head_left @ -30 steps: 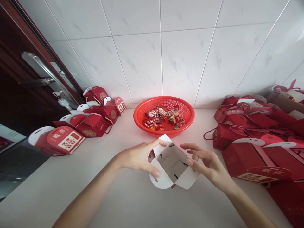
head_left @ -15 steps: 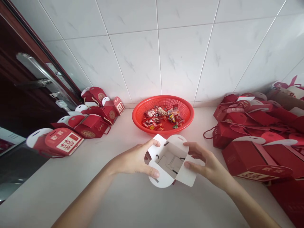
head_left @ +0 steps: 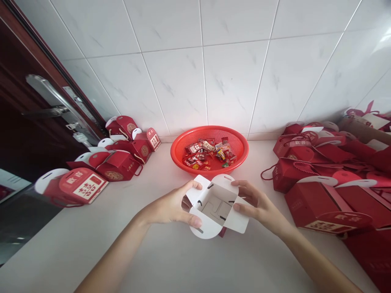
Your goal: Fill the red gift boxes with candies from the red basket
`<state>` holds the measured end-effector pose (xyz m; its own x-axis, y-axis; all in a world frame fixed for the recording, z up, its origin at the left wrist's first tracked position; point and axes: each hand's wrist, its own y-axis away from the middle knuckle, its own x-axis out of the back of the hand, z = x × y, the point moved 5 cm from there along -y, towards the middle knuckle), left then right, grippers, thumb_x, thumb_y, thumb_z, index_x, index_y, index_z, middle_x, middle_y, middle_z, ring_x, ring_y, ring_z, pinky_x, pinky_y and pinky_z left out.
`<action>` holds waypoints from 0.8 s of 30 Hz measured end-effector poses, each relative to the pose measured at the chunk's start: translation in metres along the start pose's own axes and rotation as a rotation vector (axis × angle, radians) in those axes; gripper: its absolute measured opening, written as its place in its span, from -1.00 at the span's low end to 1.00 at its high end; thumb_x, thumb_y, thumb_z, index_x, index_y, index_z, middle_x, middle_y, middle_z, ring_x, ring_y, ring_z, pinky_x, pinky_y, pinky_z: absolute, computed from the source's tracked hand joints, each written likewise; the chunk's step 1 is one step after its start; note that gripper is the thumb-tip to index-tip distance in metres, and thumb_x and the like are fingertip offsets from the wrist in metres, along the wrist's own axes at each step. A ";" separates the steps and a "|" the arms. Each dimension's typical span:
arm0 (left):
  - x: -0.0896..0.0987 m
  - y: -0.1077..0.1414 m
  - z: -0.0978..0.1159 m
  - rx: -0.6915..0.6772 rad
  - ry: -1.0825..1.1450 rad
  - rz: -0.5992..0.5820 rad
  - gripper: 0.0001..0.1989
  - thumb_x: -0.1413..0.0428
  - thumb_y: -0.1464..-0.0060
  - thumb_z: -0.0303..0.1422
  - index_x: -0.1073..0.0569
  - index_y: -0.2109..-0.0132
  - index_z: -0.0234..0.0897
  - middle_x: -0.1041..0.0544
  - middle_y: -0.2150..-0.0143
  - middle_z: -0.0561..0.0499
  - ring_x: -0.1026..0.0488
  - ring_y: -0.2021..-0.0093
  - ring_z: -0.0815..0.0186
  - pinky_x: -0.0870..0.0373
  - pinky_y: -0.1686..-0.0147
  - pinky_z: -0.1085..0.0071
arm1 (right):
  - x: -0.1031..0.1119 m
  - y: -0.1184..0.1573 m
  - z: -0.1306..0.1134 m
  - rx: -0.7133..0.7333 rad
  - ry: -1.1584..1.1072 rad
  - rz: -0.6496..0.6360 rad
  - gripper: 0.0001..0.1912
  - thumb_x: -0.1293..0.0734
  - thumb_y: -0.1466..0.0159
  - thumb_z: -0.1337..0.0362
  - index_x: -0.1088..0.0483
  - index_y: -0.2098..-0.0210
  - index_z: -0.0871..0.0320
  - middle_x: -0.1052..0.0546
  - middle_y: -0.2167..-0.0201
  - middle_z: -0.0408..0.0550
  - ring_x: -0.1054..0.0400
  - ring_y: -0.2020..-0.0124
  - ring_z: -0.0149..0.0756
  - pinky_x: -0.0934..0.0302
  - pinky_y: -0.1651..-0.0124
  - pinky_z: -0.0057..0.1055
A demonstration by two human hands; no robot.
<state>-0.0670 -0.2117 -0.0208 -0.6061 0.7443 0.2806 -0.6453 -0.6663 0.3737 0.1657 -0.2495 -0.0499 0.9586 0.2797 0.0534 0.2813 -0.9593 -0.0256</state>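
Observation:
An unfolded-top gift box [head_left: 215,207] stands in front of me with its white inside facing up and its flaps spread outward. No contents show in it. My left hand [head_left: 175,205] grips its left side, thumb on the near rounded flap and fingers at the left flap. My right hand [head_left: 256,203] holds the right side, with the thumb on the right flap and a finger at the far one. Just behind the box is a red plastic basket [head_left: 176,156] with wrapped candies [head_left: 198,150] in it.
Several red boxes [head_left: 119,165] line the left side near a dark door with a metal handle [head_left: 51,95]. Many more red boxes [head_left: 314,203] are piled on the right. A white tiled wall [head_left: 171,81] rises behind the white table [head_left: 146,260].
Both hands and the box have shifted slightly left in view. The box remains held between the hands, and the camera view has tilted a little.

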 end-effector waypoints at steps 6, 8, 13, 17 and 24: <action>0.000 0.002 -0.001 0.037 -0.001 0.039 -0.15 -0.45 0.19 -0.16 -0.16 -0.15 -0.12 -0.49 0.00 0.00 -0.48 0.05 0.17 -0.42 0.10 0.28 | 0.002 -0.005 0.001 0.013 0.034 0.011 -0.49 -0.44 -0.21 0.01 -0.29 -0.06 0.05 -0.53 -0.01 0.04 -0.41 -0.06 -0.03 -0.29 -0.03 -0.17; 0.000 0.002 -0.001 0.048 0.020 0.045 -0.15 -0.45 0.20 -0.17 -0.15 -0.15 -0.13 -0.50 0.01 0.00 -0.48 0.06 0.16 -0.43 0.12 0.27 | 0.002 -0.005 0.002 0.020 0.039 0.009 -0.49 -0.44 -0.21 0.01 -0.29 -0.06 0.04 -0.53 -0.01 0.03 -0.41 -0.05 -0.03 -0.29 -0.01 -0.19; -0.001 0.001 -0.003 0.049 0.081 0.021 -0.19 -0.44 0.20 -0.21 -0.15 -0.11 -0.14 -0.52 0.08 0.02 -0.50 0.05 0.13 -0.43 0.14 0.28 | 0.002 -0.005 0.004 0.037 0.049 0.024 -0.50 -0.43 -0.21 0.01 -0.30 -0.06 0.04 -0.53 0.00 0.03 -0.42 -0.04 -0.04 -0.29 0.01 -0.19; 0.000 -0.001 -0.009 0.045 0.076 0.009 -0.15 -0.45 0.23 -0.18 -0.17 -0.13 -0.14 -0.52 0.02 -0.04 -0.50 0.02 0.09 -0.41 0.08 0.22 | -0.001 -0.004 0.004 0.043 0.026 0.017 -0.51 -0.42 -0.23 0.02 -0.29 -0.06 0.03 -0.53 -0.05 0.04 -0.43 -0.03 -0.03 -0.31 0.01 -0.18; 0.008 -0.003 -0.005 -0.003 -0.011 0.127 -0.07 -0.47 0.25 -0.17 -0.19 -0.21 -0.15 -0.50 -0.04 -0.07 -0.46 -0.08 0.06 -0.37 -0.07 0.16 | 0.000 -0.009 0.004 0.120 0.074 0.066 -0.54 -0.41 -0.25 0.01 -0.31 -0.05 0.05 -0.54 0.00 0.02 -0.43 -0.02 -0.06 -0.32 -0.03 -0.17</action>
<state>-0.0724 -0.2043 -0.0244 -0.6779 0.6542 0.3352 -0.5650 -0.7555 0.3318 0.1634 -0.2403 -0.0537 0.9705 0.2086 0.1209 0.2256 -0.9625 -0.1504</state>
